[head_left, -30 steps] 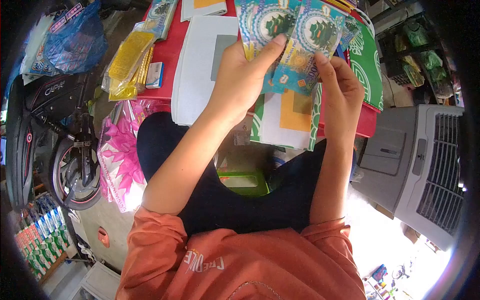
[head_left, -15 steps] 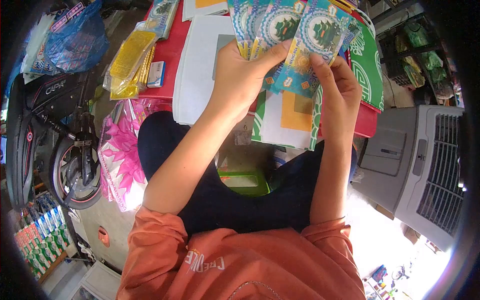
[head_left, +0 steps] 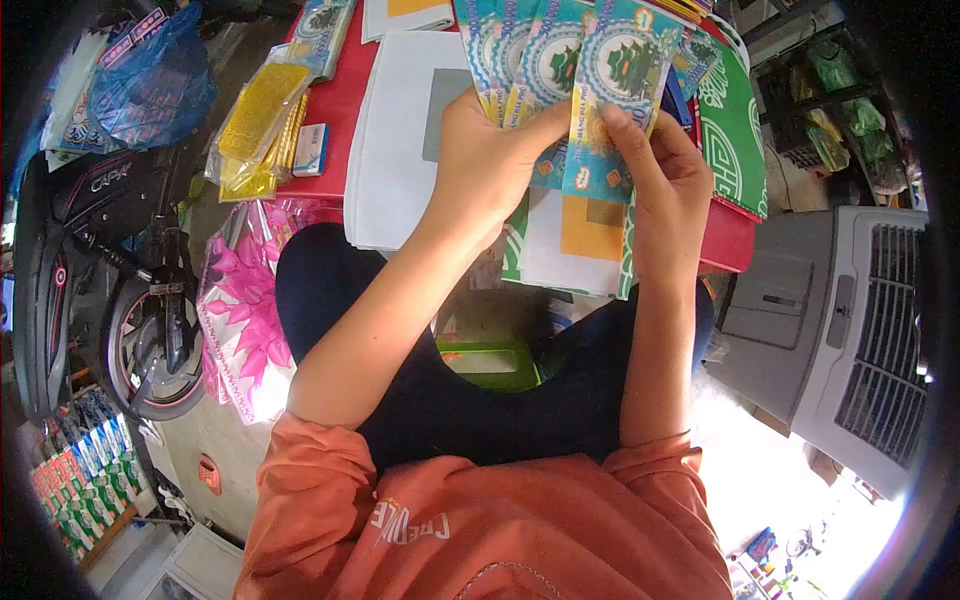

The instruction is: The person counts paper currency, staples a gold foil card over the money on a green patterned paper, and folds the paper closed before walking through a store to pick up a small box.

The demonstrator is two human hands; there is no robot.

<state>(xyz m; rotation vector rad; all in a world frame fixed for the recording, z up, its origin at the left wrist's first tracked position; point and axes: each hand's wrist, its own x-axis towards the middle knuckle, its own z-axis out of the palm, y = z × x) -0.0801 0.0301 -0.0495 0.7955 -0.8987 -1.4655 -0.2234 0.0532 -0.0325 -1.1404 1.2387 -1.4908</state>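
A fan of blue-green joss paper banknotes (head_left: pixel 549 75) spreads across both hands above the red table (head_left: pixel 330 110). My left hand (head_left: pixel 490 160) is closed on the overlapping notes at the left, its thumb lying across their lower part. With thumb and bent fingers my right hand (head_left: pixel 672 185) pinches the rightmost joss banknote (head_left: pixel 622 75), which lies over the edge of the others. Below the notes lies a white paper sheet with an orange-gold square (head_left: pixel 590 230), on green patterned paper (head_left: pixel 735 150). A stack of white paper (head_left: pixel 395 150) with a grey square is beside my left hand.
Yellow packets in clear wrap (head_left: pixel 260 125) and a small blue-and-white box (head_left: pixel 311 150) are at the table's left. A motorbike (head_left: pixel 90 230) stands left, a grey air cooler (head_left: pixel 810 320) right. A green plastic basket (head_left: pixel 500 370) is between my knees.
The rightmost note has shifted left and turned more upright, covering more of its neighbours. My right hand has moved slightly left with it; my left hand stays nearly in place.
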